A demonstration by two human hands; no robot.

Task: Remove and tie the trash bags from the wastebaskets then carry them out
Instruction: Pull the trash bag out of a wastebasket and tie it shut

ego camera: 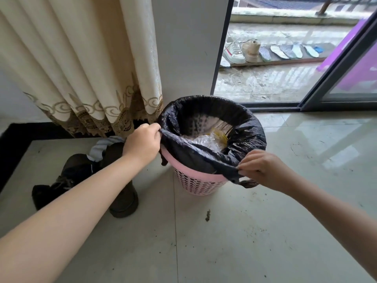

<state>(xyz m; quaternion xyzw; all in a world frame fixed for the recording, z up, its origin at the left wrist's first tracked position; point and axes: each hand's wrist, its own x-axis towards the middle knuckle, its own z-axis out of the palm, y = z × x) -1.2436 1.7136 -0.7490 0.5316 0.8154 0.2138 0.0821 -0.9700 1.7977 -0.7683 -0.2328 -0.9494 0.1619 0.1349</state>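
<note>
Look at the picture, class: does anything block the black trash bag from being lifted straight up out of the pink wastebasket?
Nothing visible does. Both hands, left and right, already pinch the trash bag at its near edge, which is pulled off the wastebasket. The far edge is still folded over the rim.

A pale tiled floor point(265, 231) is carrying a pink wastebasket point(195, 180), dark boots point(114, 193) beside it, and scattered dirt specks point(207, 215).
</note>
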